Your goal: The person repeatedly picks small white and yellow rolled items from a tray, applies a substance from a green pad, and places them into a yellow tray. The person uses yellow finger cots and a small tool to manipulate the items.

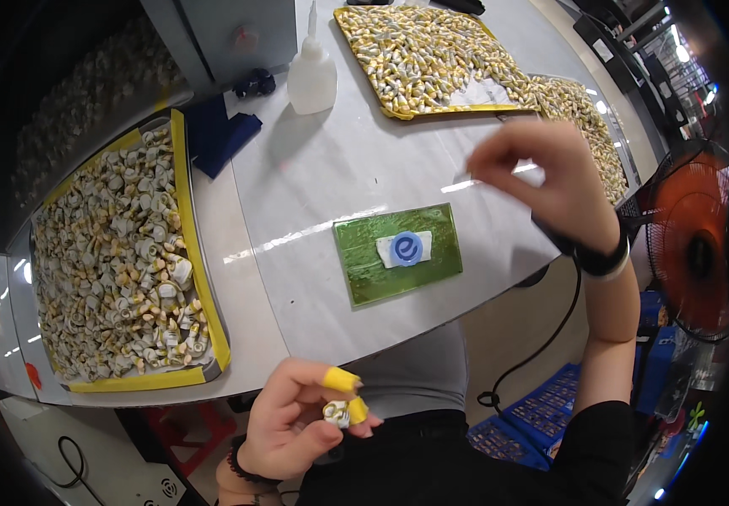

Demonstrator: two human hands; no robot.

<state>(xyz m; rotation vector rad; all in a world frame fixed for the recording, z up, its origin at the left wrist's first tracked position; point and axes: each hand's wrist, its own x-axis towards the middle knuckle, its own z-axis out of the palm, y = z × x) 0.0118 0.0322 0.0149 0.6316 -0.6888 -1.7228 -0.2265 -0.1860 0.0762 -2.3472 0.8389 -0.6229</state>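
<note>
Down by the front edge of the table, my left hand (297, 422) pinches a small white and yellow figurine (337, 413) between thumb and fingers. Yellow tape wraps two of its fingertips. My right hand (541, 164) is raised over the right side of the table, thumb and fingertips brought together and slightly blurred. Whether something tiny sits in that pinch is not visible. Between the hands lies a green glass plate (360, 282). On it are a white patch (425, 248) and a light blue disc (405, 250) with a dark blue curl.
A yellow-edged tray (220, 337) full of small white and yellow pieces stands on the left. Another full tray (466, 108) lies at the back, with more pieces (584, 110) to its right. A white squeeze bottle (312, 80) and dark blue cloth (223, 139) stand behind. An orange fan (689, 244) is far right.
</note>
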